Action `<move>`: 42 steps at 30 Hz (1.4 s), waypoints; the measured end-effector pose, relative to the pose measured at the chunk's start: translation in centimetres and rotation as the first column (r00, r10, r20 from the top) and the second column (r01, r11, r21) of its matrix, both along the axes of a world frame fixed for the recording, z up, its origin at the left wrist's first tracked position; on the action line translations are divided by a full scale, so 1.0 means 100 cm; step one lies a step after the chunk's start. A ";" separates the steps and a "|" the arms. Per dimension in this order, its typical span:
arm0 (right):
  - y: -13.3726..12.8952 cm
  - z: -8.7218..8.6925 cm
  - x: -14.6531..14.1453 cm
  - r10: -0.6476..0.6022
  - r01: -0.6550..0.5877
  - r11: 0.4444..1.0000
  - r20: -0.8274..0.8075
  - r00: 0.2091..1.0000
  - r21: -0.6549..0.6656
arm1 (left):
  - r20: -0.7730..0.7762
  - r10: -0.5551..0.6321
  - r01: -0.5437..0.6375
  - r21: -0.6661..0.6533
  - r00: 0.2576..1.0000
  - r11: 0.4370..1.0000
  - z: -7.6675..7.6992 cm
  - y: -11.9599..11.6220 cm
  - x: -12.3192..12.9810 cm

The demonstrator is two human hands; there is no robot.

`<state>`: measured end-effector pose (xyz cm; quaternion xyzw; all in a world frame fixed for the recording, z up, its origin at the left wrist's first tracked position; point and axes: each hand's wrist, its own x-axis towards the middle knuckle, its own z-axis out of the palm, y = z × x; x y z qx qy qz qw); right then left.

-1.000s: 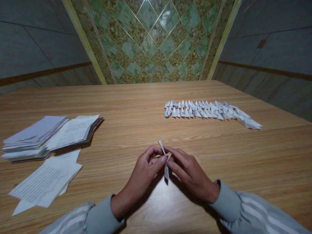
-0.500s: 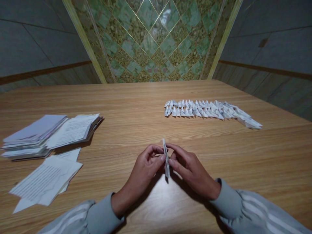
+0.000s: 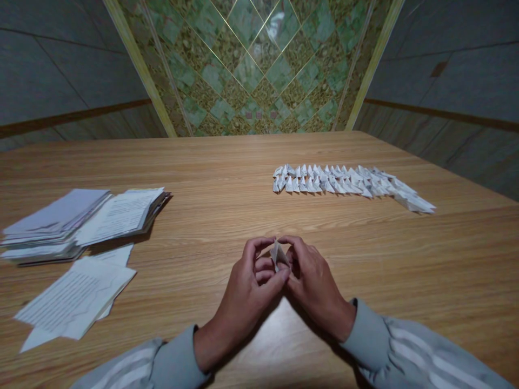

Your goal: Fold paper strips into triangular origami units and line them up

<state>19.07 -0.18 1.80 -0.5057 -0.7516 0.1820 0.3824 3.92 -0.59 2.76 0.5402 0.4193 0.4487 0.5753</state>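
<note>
Loose sheets are lying on the bench at left; the left hand and right hand are pinching a small folded paper between closed fingertips, folded paper pieces sitting beyond, rightward.

My left hand and right hand meet near the scene's middle, fingers curled and thumbs close together in a shared grip. My wrists angle inward from left and right, in grey sleeves with pale stripes.
</note>
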 end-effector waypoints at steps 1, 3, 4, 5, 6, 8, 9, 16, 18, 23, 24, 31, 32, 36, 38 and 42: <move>0.000 0.000 0.000 0.004 -0.004 1.000 0.002 1.000 0.010 | 0.009 0.001 -0.001 -0.016 1.000 1.000 -0.001 0.000 0.001; 0.000 0.000 -0.001 0.006 -0.006 1.000 0.012 1.000 0.028 | 0.027 0.008 -0.008 -0.032 1.000 0.999 -0.002 0.002 0.002; 0.000 0.000 -0.001 0.006 -0.007 0.999 0.018 1.000 0.032 | 0.028 0.018 -0.018 -0.026 0.999 1.000 -0.003 0.002 0.003; 0.000 0.000 -0.001 0.008 -0.009 0.999 0.028 1.000 0.033 | 0.016 0.035 -0.035 -0.013 0.999 0.999 -0.004 0.003 0.003; 0.000 0.000 -0.002 0.009 -0.011 0.999 0.040 0.999 0.033 | -0.005 0.059 -0.059 0.005 0.998 0.998 -0.004 0.004 0.003; 0.000 0.000 -0.003 0.002 -0.005 0.999 0.074 0.997 0.036 | -0.039 0.108 -0.106 0.040 0.993 0.994 -0.005 0.004 0.004; 0.000 0.000 -0.003 -0.002 -0.001 0.999 0.090 0.996 0.038 | -0.042 0.121 -0.119 0.046 0.992 0.992 -0.006 0.005 0.005; 0.001 -0.002 -0.004 0.002 -0.007 0.999 0.105 0.994 0.045 | 0.038 0.117 -0.118 0.013 0.992 0.993 -0.018 0.012 0.007; 0.000 -0.001 -0.004 -0.023 0.019 0.999 0.121 0.992 0.035 | 0.062 0.146 -0.147 -0.001 0.987 0.989 -0.019 0.012 0.007; 0.000 -0.002 -0.003 0.012 -0.011 1.000 0.083 0.996 -0.012 | 0.030 0.177 -0.178 0.071 0.984 0.981 -0.016 0.008 0.004; 0.000 -0.002 -0.003 0.021 -0.020 1.000 0.066 0.998 -0.022 | 0.006 0.175 -0.174 0.093 0.985 0.980 -0.015 0.007 0.003; 0.000 -0.001 0.001 0.056 -0.079 0.980 -0.130 0.990 -0.184 | -0.173 0.274 -0.204 0.340 0.946 0.918 -0.015 0.012 -0.009; 0.001 -0.001 0.002 0.066 -0.105 0.971 -0.184 0.981 -0.213 | -0.186 0.289 -0.206 0.368 0.939 0.907 -0.014 0.013 -0.011; 0.005 0.002 0.008 0.076 -0.227 0.930 -0.454 0.888 -0.289 | -0.188 0.286 -0.182 0.433 0.940 0.883 -0.010 0.013 -0.015; 0.007 0.003 0.009 0.063 -0.268 0.910 -0.534 0.843 -0.315 | -0.180 0.245 -0.134 0.475 0.953 0.870 -0.009 0.012 -0.015; 0.007 0.004 0.007 0.048 -0.304 0.889 -0.589 0.806 -0.343 | -0.214 0.182 -0.026 0.578 0.960 0.816 -0.009 0.011 -0.017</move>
